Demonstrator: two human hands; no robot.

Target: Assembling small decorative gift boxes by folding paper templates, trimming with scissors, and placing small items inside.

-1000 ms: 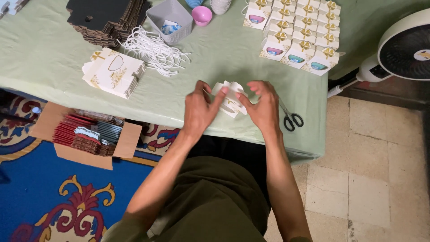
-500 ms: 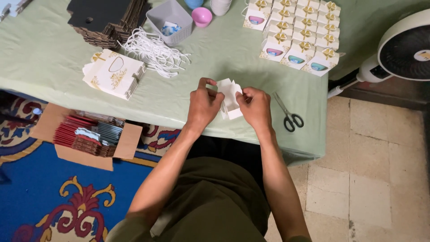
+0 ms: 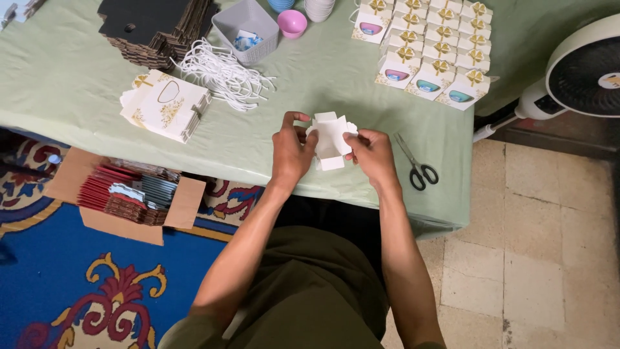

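small white cardboard box blank (image 3: 330,139), partly folded with its flaps standing out, sits between my two hands just above the near edge of the table (image 3: 77,84) with its pale green cloth, a little right of the middle. its longer side runs away from me, top flap pointing toward the far edge and a bottom flap hanging toward me. my left hand (image 3: 290,155) pinches the left side of it, thumb on the front face and fingers curled behind; my right hand (image 3: 371,152) grips the right side the same way, fingertips pressed onto the panel edge. both hands are closed on the cardboard, about equally near, so neither leads. whether the blank touches the cloth i cannot tell.

just right of my right hand a pair of black-handled scissors (image 3: 416,165) lies on the cloth, blades pointing to the far edge. toward the far right corner stand rows of finished white gift boxes with gold bows (image 3: 433,39). left of my hands lies a stack of flat white printed blanks (image 3: 165,106), then a loose heap of white cords (image 3: 223,74), a grey plastic basket (image 3: 245,29) and a pile of dark corrugated sheets (image 3: 155,26).
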